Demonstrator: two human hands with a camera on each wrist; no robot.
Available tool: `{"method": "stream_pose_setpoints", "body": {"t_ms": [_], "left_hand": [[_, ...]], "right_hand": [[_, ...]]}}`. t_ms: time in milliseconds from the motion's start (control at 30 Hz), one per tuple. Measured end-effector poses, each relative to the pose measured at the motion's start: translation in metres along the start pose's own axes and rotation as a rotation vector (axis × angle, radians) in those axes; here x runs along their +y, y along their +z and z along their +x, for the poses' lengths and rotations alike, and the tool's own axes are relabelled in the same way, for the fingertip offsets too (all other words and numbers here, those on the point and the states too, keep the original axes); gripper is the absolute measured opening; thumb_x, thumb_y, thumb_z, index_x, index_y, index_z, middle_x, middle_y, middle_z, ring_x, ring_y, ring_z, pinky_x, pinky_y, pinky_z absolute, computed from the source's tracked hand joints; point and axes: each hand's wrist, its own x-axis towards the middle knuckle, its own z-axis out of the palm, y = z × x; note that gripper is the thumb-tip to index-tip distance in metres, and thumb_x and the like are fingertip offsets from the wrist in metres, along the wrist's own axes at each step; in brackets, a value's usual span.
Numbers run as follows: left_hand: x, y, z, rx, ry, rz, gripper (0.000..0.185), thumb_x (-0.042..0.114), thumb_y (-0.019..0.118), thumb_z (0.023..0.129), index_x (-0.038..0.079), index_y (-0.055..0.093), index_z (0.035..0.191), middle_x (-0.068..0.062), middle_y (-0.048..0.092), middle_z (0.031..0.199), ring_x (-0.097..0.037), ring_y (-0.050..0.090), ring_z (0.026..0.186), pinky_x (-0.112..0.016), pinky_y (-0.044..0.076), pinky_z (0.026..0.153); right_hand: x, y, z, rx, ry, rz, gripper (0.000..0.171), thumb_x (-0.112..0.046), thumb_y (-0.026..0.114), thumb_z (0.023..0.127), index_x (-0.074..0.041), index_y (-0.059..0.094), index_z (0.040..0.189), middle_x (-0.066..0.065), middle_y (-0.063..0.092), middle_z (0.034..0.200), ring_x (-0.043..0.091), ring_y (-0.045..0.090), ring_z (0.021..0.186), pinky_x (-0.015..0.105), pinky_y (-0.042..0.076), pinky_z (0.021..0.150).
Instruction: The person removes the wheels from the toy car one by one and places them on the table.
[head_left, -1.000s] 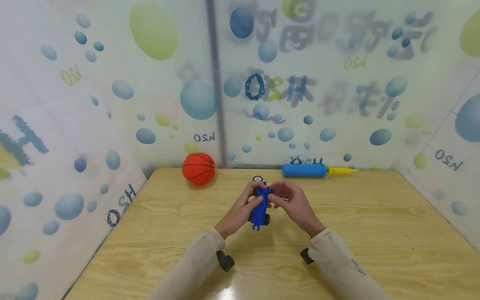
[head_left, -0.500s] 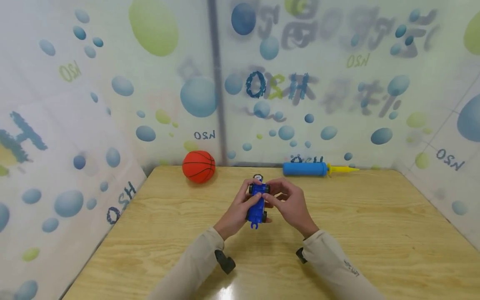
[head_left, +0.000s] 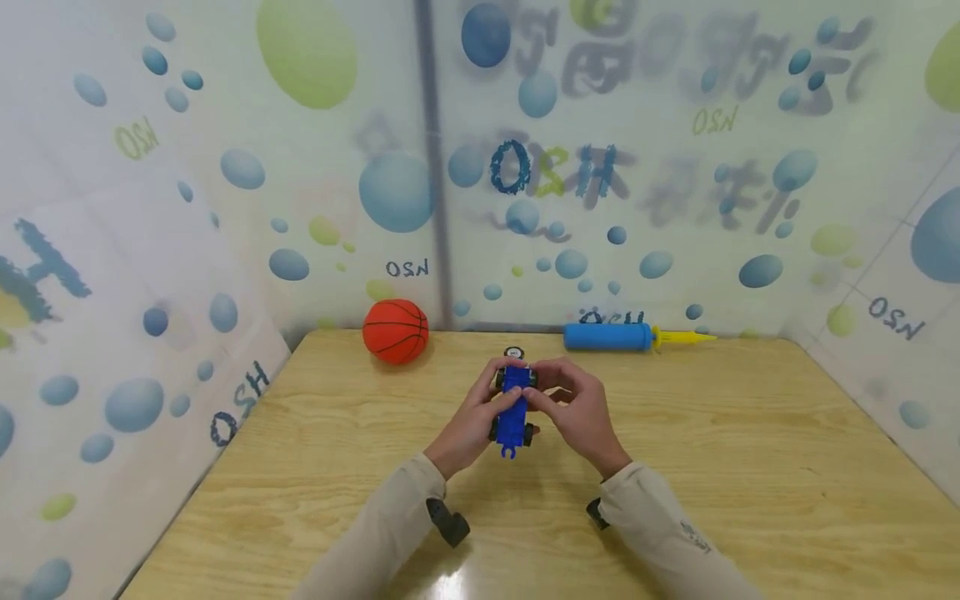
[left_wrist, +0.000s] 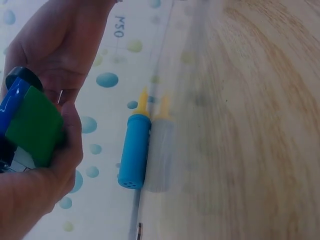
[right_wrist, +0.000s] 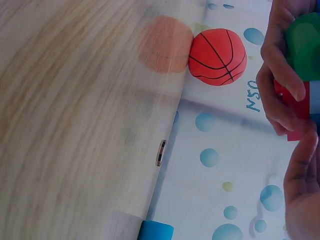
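Note:
A toy car [head_left: 513, 410] with a blue base, black wheels and a small hook is held above the table, its underside toward the head view. My left hand [head_left: 471, 417] grips it from the left, thumb across the base. On the other side my right hand [head_left: 581, 404] pinches its edge near the front wheel with thumb and fingers. The left wrist view shows a green panel [left_wrist: 37, 125] on the toy. Green and red parts [right_wrist: 300, 107] show in the right wrist view, with left-hand fingers wrapped around them. Some fingertips are hidden behind the toy.
A red basketball [head_left: 396, 332] sits at the back left of the wooden table [head_left: 712, 467]. At the back right lies a blue hand pump [head_left: 607, 337] with a yellow nozzle. A small round black-and-white disc [head_left: 513, 352] is just beyond the hands. Patterned walls enclose the table.
The right hand has shifted left, closer to the toy car, its thumb now at the base. The toy has turned slightly, bringing its underside more squarely into view.

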Motion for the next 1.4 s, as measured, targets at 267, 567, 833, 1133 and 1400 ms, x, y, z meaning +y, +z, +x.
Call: {"method": "stream_pose_setpoints", "body": {"t_ms": [267, 567, 833, 1133, 1400], "left_hand": [[-0.005, 0.001, 0.002, -0.007, 0.0, -0.047, 0.037, 0.025, 0.025, 0.112, 0.042, 0.034, 0.144, -0.014, 0.035, 0.145, -0.03, 0.053, 0.12, -0.057, 0.055, 0.097], [-0.008, 0.001, 0.003, 0.02, -0.035, 0.111, 0.047, 0.02, 0.038, 0.109, 0.036, 0.029, 0.152, -0.019, 0.034, 0.153, -0.037, 0.053, 0.126, -0.053, 0.056, 0.095], [-0.009, -0.001, 0.002, -0.01, -0.026, 0.243, 0.055, 0.017, 0.056, 0.102, 0.037, 0.036, 0.15, -0.005, 0.037, 0.155, -0.03, 0.047, 0.135, -0.052, 0.045, 0.112], [-0.01, -0.006, -0.003, -0.058, -0.051, 0.134, 0.052, 0.016, 0.053, 0.103, 0.032, 0.036, 0.15, -0.013, 0.042, 0.15, -0.023, 0.062, 0.115, -0.041, 0.057, 0.096], [-0.011, -0.013, -0.007, -0.102, -0.12, 0.01, 0.049, 0.02, 0.051, 0.104, 0.032, 0.037, 0.15, -0.016, 0.04, 0.148, -0.024, 0.063, 0.112, -0.041, 0.061, 0.088]], "right_hand": [[-0.001, 0.006, 0.0, 0.082, -0.043, -0.064, 0.029, -0.014, 0.076, 0.089, -0.006, 0.073, 0.117, 0.011, 0.073, 0.104, 0.011, 0.069, 0.09, 0.024, 0.059, 0.076], [-0.006, 0.007, 0.003, 0.135, -0.097, -0.263, 0.026, -0.019, 0.083, 0.083, -0.008, 0.076, 0.106, 0.007, 0.071, 0.086, 0.016, 0.068, 0.075, 0.022, 0.057, 0.065], [-0.009, 0.009, 0.001, 0.108, -0.127, -0.303, 0.028, -0.02, 0.086, 0.079, -0.007, 0.076, 0.102, 0.005, 0.069, 0.081, 0.012, 0.065, 0.069, 0.02, 0.055, 0.061], [-0.01, -0.002, 0.003, -0.045, -0.176, -0.277, 0.031, -0.018, 0.086, 0.079, -0.012, 0.076, 0.108, 0.003, 0.064, 0.083, 0.015, 0.059, 0.069, 0.022, 0.052, 0.057], [-0.008, -0.013, 0.002, -0.146, -0.149, -0.272, 0.032, -0.014, 0.081, 0.084, -0.014, 0.075, 0.115, 0.003, 0.064, 0.089, 0.023, 0.056, 0.079, 0.023, 0.048, 0.06]]}}
